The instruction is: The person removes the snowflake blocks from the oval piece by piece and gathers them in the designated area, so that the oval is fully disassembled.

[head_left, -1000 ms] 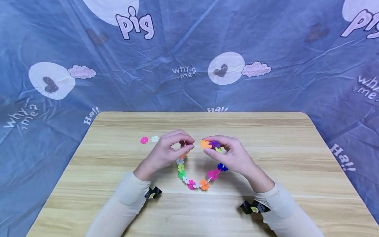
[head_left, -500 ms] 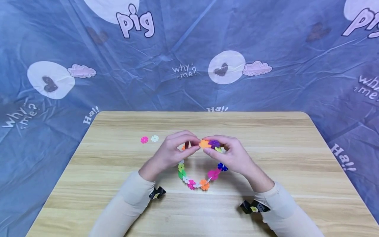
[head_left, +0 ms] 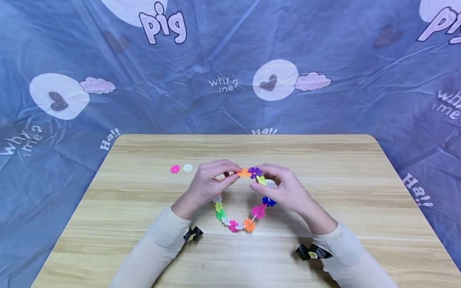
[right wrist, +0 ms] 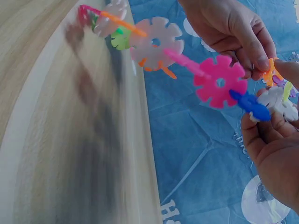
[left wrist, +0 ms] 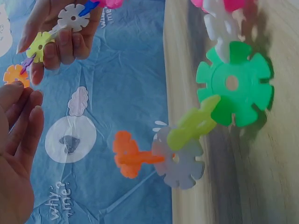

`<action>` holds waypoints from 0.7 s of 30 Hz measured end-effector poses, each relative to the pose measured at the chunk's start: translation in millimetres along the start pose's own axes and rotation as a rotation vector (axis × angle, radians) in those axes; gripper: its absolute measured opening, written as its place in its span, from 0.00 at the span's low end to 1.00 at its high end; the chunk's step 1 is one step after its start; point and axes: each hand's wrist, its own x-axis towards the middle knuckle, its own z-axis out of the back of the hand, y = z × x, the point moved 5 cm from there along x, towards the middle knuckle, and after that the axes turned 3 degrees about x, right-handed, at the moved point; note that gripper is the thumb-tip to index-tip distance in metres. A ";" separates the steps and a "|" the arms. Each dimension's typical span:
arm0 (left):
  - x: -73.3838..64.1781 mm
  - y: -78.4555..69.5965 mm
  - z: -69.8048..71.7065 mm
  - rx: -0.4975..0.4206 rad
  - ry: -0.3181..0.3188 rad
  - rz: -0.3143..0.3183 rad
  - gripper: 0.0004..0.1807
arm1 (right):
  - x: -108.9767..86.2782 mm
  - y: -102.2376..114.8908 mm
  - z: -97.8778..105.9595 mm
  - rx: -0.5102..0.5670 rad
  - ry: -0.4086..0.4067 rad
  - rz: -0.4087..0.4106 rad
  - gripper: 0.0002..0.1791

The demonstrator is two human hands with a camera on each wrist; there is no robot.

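Observation:
A loop-shaped chain of linked, notched plastic snowflake discs (head_left: 220, 215) hangs between the hands, its lower part sagging in a curve. My left hand (head_left: 209, 182) pinches the orange end disc (head_left: 245, 173) between thumb and fingertips. Beside it follow a purple disc (head_left: 255, 173) and a yellow disc (head_left: 261, 180). My right hand (head_left: 284, 186) has its fingers curled round the chain at the yellow and white discs (left wrist: 73, 17), its thumb apart from the orange disc. The chain's other end, an orange disc (left wrist: 126, 154), hangs free near my left wrist.
A loose pink disc (head_left: 175, 169) and a loose white disc (head_left: 187, 167) lie on the wooden table (head_left: 126, 208), left of the left hand. Behind the table's far edge hangs a blue printed cloth (head_left: 201, 108).
My left hand has moved right and taken hold of the orange end disc. The right hand's fingertips have left that disc and sit further along the chain.

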 end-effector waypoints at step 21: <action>-0.3 -5.9 4.9 0.288 -0.017 -0.270 0.12 | 2.6 14.9 -7.3 -0.180 -0.098 0.354 0.17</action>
